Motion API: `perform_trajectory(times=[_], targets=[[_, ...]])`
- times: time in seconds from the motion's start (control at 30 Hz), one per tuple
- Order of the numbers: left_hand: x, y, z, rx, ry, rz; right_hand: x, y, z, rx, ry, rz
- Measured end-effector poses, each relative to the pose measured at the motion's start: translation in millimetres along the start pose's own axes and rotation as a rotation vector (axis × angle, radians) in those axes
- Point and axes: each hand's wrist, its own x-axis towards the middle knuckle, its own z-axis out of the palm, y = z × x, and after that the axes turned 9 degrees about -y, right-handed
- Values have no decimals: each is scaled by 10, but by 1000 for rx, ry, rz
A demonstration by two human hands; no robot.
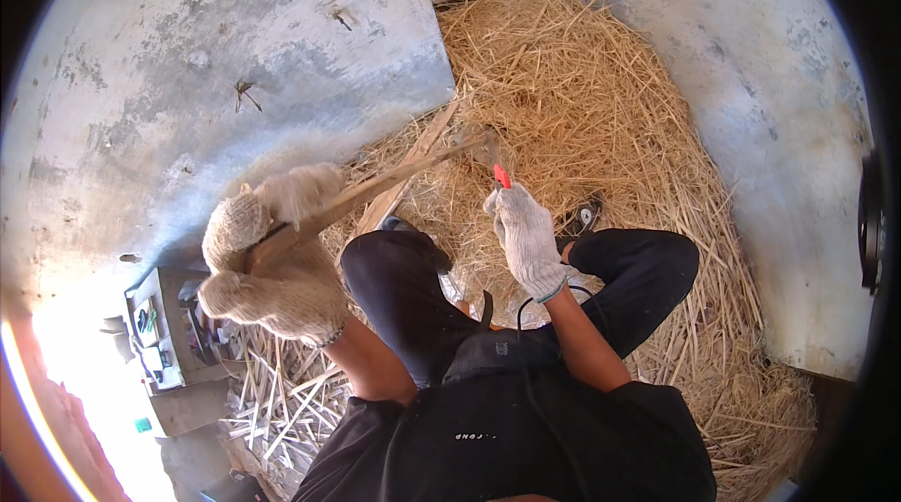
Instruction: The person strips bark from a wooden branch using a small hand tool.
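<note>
Well, your gloved left hand [282,296], motion-blurred, grips wooden strip [385,185]; gloved right hand's [527,232] fingers curl round red-ended tool [502,176], straw [582,70] beneath.

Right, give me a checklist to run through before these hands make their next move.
1. Left hand secure on the wooden strip: ok, fingers closed around it.
2. Right hand holding the red object: ok, its red part sticks out past the fingers.
3. Hands covered: ok, pale knitted gloves on both.
4. What lies beyond the red part: cannot tell, too blurred.
5. Strip clear of the left knee: cannot tell, one view doesn't settle the height between them.
6. Floor around the feet free of litter: not ok, loose straw lies about.
</note>
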Motion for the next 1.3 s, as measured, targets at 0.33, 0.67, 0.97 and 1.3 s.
perform_trajectory(times=[0.33, 0.67, 0.97, 1.3], targets=[[-66, 170, 201, -402, -266, -69, -464, -1064, 553, -400, -261, -148], [-157, 114, 541, -143, -132, 151, 17, 125, -34, -944, -117, -147], [-114, 225, 290, -208, -418, -49, -301, -607, 476, -569, -320, -23], [-204, 231, 343, -343, -393, -45, 177, 738, -697, -1011, -107, 365]])
